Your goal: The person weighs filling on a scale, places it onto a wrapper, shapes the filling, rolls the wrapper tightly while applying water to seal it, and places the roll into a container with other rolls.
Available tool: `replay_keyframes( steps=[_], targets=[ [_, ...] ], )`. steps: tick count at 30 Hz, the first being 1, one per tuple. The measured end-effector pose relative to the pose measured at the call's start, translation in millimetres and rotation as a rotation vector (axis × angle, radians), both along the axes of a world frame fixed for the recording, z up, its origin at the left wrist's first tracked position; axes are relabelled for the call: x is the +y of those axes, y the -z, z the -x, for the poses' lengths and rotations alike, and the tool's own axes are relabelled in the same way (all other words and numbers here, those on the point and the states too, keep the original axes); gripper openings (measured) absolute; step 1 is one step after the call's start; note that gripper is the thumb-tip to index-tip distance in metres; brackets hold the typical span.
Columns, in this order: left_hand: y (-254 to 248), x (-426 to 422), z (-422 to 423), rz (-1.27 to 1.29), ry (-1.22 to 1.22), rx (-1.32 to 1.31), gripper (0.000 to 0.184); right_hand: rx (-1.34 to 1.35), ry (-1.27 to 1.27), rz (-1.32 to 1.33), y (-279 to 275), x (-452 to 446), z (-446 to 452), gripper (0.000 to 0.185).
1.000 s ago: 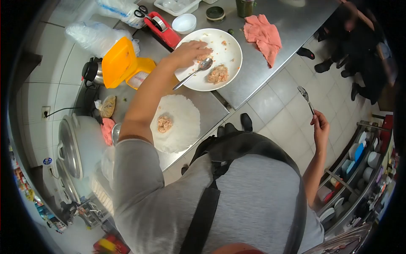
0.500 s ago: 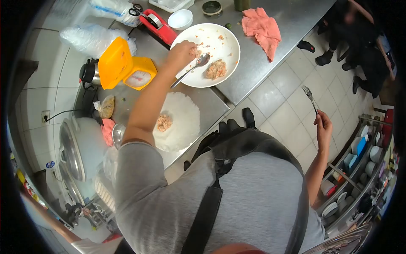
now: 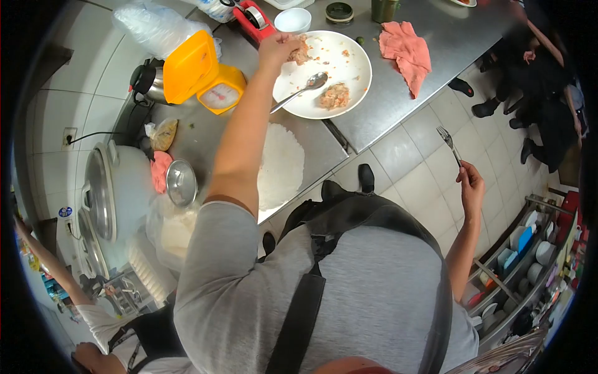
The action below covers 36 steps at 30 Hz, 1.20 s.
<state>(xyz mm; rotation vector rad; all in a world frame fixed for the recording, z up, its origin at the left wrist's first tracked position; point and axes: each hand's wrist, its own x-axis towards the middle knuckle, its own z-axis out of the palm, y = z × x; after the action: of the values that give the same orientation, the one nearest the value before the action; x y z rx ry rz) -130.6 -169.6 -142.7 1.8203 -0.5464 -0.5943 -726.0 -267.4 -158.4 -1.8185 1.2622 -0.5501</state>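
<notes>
My left hand (image 3: 278,50) is at the far left edge of the white plate (image 3: 358,75), its fingers closed on a clump of pinkish filling (image 3: 300,51). A metal spoon (image 3: 304,90) rests on the plate beside a larger mound of filling (image 3: 334,96). Out over the floor, my right hand (image 3: 472,181) holds a fork (image 3: 450,142) upright by its handle. A flat round of pale dough (image 3: 281,165) lies on the steel counter, partly covered by my left forearm, and the filling on it is hidden.
Left of the plate are an orange scale (image 3: 221,93) and a red tape dispenser (image 3: 254,23). A metal bowl (image 3: 181,182) sits near a large pot (image 3: 118,199). A pink cloth (image 3: 405,55) lies right. One person (image 3: 143,340) stands lower left, others upper right.
My left hand has gone from spread fingers over the plate to closed on filling at its edge. The person at the lower left has come further into view. My right hand still holds the fork.
</notes>
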Motion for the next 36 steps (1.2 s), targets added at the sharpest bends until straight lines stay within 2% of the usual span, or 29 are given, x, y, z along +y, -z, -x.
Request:
replay_keyframes(
  steps=[2, 6, 8, 11, 13, 15, 16, 17, 18, 20, 26, 29, 32, 36],
  targets=[
    [-33, 9, -3, 0.131, 0.070, 0.055, 0.033, 0.003, -0.012, -0.003, -1, -2, -2, 0.023],
    [-134, 60, -21, 0.172, 0.051, -0.048, 0.033, -0.024, -0.032, 0.005, 7, -6, 1, 0.025],
    [-163, 96, -65, 0.159, 0.118, -0.102, 0.029, -0.018, -0.035, 0.009, 7, -8, 3, 0.025],
    [-199, 142, -82, 0.043, 0.036, -0.175, 0.029, -0.042, -0.034, -0.005, 3, -8, 0, 0.024],
    [-183, 164, -107, 0.062, -0.015, -0.199, 0.031, -0.070, -0.065, 0.002, 2, -8, 0, 0.024],
    [-155, 175, -137, -0.097, 0.021, -0.249, 0.026, -0.063, -0.059, 0.015, 3, -10, 1, 0.024],
    [-150, 177, -139, -0.257, 0.014, -0.304, 0.037, -0.062, -0.063, 0.019, 1, -9, 1, 0.024],
    [-143, 177, -140, -0.256, 0.011, -0.302, 0.037, -0.063, -0.057, 0.006, -1, -6, 1, 0.025],
    [-134, 176, -141, -0.349, 0.027, -0.432, 0.041, -0.061, -0.050, -0.009, -2, -3, 3, 0.026],
    [-129, 173, -134, -0.517, 0.068, -0.715, 0.047, -0.039, -0.049, 0.017, 1, 1, 8, 0.026],
    [-131, 171, -144, -0.629, 0.124, -0.893, 0.043, -0.060, -0.061, 0.053, 21, 13, 27, 0.026],
    [-120, 177, -175, -0.597, 0.114, -0.737, 0.034, -0.055, -0.039, 0.017, 11, 26, 27, 0.026],
    [-130, 174, -153, -0.726, 0.059, -0.880, 0.031, -0.036, 0.012, -0.057, 3, 37, 24, 0.025],
    [-143, 170, -131, -0.756, -0.008, -0.876, 0.029, -0.002, 0.022, -0.039, 0, 43, 22, 0.026]
  ],
)
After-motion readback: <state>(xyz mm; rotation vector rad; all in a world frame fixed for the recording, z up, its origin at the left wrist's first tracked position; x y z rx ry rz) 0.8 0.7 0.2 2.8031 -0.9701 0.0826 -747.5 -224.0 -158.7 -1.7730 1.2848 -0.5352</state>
